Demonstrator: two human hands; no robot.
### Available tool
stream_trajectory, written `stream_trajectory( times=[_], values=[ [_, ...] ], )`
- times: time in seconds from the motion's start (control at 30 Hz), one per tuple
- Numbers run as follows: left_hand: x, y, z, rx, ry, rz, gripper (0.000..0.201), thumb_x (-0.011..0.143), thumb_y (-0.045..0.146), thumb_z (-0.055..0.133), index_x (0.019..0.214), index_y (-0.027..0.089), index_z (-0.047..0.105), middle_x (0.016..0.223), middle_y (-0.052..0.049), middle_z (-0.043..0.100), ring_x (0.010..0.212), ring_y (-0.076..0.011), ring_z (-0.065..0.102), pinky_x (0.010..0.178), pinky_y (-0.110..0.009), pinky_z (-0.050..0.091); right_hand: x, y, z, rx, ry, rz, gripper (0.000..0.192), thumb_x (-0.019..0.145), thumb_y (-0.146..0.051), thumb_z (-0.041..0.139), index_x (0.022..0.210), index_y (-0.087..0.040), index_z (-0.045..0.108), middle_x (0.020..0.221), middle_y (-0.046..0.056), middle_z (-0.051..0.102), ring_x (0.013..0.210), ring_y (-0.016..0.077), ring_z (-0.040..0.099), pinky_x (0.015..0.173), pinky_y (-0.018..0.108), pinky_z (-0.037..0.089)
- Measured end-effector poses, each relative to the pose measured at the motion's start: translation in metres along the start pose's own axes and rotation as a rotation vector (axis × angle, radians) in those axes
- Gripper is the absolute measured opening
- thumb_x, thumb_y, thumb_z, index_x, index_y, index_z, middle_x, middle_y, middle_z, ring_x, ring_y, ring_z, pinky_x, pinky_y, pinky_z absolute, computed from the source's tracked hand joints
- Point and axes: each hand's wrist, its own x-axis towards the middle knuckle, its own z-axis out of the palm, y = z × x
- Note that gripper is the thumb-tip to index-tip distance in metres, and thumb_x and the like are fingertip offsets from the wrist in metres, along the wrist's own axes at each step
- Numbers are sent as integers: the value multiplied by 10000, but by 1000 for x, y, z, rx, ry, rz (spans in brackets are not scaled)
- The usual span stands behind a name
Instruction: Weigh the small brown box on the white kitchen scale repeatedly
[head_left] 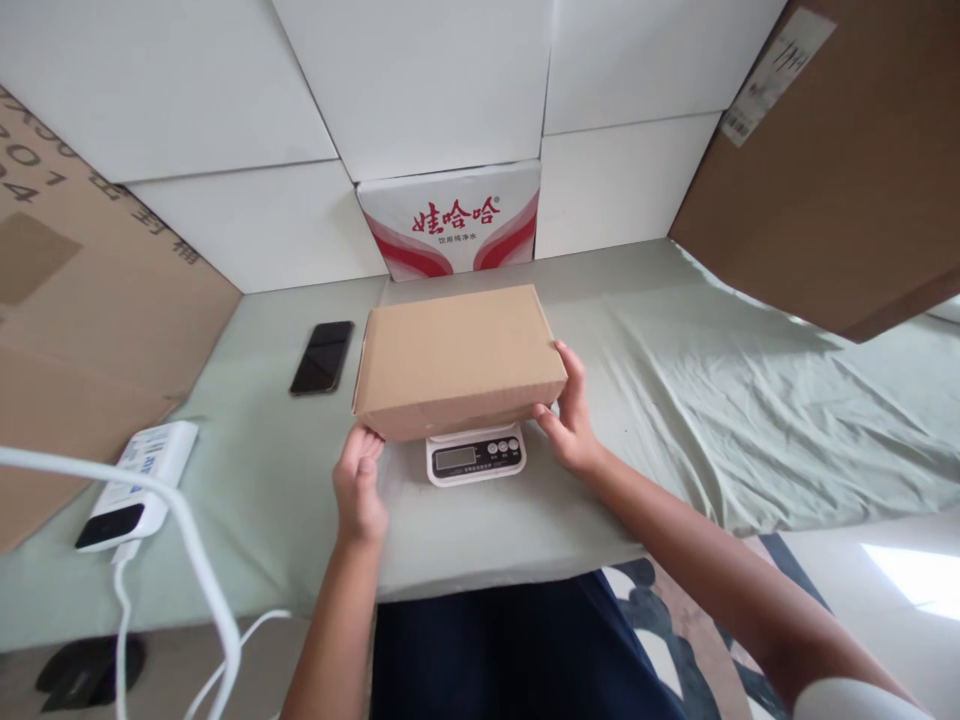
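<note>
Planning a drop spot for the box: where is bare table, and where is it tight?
Widest bare patch: the cloth right of the right hand, up to the tilted brown board. A smaller one lies between the phone, power bank and left hand. Crowded: centre, where the cardboard box sits over the scale.

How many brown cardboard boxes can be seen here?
3: a closed brown cardboard box held over the scale, a large one at left, another at upper right. Others may be hidden.
</note>
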Motion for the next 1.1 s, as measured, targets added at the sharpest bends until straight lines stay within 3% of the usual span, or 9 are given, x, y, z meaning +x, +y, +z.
stream_trajectory(
  times=[0.33,0.47,0.6,0.7,0.87,1.1],
  values=[
    [1,3,2,-1,-32,21,772,856,711,624,1420,185,669,1379,-177,712,1401,-388,599,1147,-500,508,3,1,0,-8,29,16,767,966,-658,527,1629,-376,264,1602,104,439,1513,373,422,1221,624,441],
    [-1,11,6,-17,-40,68,755,870,690,628,1456,215,650,1497,-155,645,1475,-374,526,1209,-487,448,3,4,0,16,48,20,747,962,-677,497,1625,-411,278,1633,79,410,1511,374,435,1210,625,451],
    [-2,27,11,-103,91,240,663,941,634,528,1520,318,590,1682,-28,460,1609,-308,321,1298,-452,312,5,9,-2,44,134,8,736,967,-717,377,1637,-472,197,1687,40,328,1503,371,455,1185,636,471],
    [-1,32,12,-147,113,242,572,974,603,477,1492,395,607,1671,35,475,1617,-286,303,1310,-464,289,8,12,-3,10,169,19,744,962,-745,289,1642,-480,144,1693,39,315,1509,370,455,1165,641,486],
    [-1,27,11,-174,46,172,563,985,603,500,1478,365,630,1668,-9,481,1601,-300,339,1313,-453,295,9,9,-3,36,145,16,743,973,-743,305,1647,-463,165,1705,34,338,1544,371,429,1204,641,452],
    [-4,14,11,-77,-43,34,743,922,691,572,1469,193,643,1529,-164,618,1514,-369,477,1228,-482,424,2,4,0,131,0,34,767,992,-687,442,1665,-400,213,1736,19,351,1604,345,365,1303,592,374]
  ],
)
